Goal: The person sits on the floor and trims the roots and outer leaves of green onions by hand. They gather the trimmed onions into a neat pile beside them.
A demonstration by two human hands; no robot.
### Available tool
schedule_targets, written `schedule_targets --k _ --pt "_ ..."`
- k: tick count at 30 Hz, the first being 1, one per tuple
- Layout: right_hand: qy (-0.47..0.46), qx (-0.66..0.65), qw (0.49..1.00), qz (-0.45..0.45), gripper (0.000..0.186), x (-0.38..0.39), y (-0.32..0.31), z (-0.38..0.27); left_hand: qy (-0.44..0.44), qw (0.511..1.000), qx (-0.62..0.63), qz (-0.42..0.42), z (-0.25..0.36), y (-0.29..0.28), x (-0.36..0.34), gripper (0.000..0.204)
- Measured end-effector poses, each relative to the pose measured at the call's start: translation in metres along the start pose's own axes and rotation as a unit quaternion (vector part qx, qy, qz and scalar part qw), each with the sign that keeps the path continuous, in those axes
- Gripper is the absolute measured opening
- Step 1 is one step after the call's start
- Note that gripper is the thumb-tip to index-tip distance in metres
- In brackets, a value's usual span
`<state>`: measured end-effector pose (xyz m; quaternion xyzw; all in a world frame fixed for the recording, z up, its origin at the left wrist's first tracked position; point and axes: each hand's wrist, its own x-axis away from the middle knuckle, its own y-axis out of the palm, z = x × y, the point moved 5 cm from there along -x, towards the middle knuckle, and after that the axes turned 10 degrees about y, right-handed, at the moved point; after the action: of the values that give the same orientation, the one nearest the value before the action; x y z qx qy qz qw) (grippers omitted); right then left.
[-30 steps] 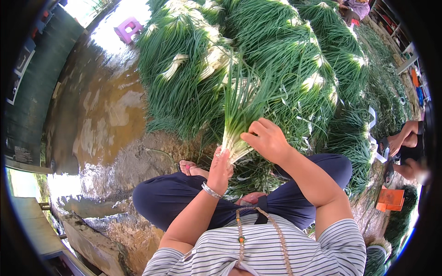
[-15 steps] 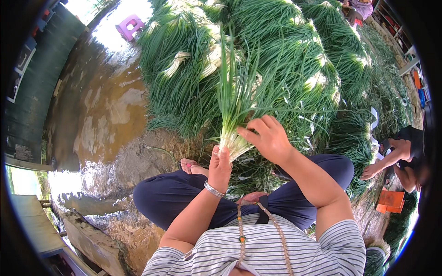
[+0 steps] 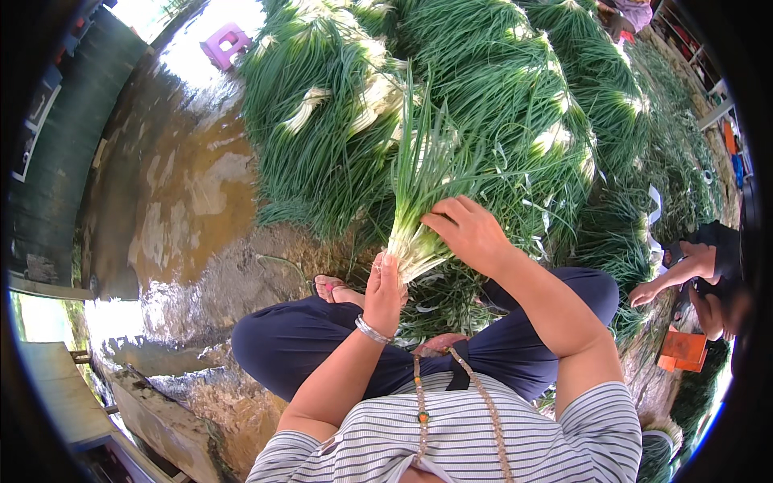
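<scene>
Wet, muddy ground (image 3: 193, 201) glistens on the left, and a broad heap of green onions (image 3: 483, 105) fills the upper half of the view, white bulb ends showing here and there among the leaves. At the near edge of that heap the seated person holds one bunch of green onions (image 3: 419, 201) upright, leaves fanning upward and pale bulbs pointing down toward the lap. The left hand (image 3: 385, 286), a silver bangle (image 3: 372, 330) at its wrist, is clenched around the bulb end from below. The right hand (image 3: 467, 233) lies curled against the bunch just above the bulbs, fingers bent over the stalks on the right side; whether it grips or only presses them cannot be told. Loose leaves and scraps (image 3: 451, 298) lie between the person's knees. Judging by the scene, this one bunch is gathered and in hand, while the large heap behind looks far from worked through. At the right edge another person's hand (image 3: 648, 291) reaches toward the onions, near an orange box (image 3: 683, 350). A purple stool (image 3: 225, 44) stands far off, upper left.
</scene>
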<state>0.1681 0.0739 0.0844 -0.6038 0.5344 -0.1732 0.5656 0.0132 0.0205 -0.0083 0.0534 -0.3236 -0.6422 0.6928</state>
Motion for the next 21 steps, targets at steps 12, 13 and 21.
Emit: schedule_targets --k 12,13,21 --pt "-0.073 0.025 0.994 -0.073 0.022 -0.005 0.005 0.02 -0.108 0.984 0.109 -0.088 -0.005 0.009 0.005 0.036" --pt "-0.074 0.034 0.993 -0.083 0.021 -0.004 0.007 0.02 -0.113 0.983 0.116 -0.088 -0.005 0.008 0.005 0.034" --pt "0.039 -0.113 0.988 -0.095 0.022 0.0 0.013 0.034 -0.091 0.988 0.074 -0.096 -0.003 0.011 0.003 0.036"
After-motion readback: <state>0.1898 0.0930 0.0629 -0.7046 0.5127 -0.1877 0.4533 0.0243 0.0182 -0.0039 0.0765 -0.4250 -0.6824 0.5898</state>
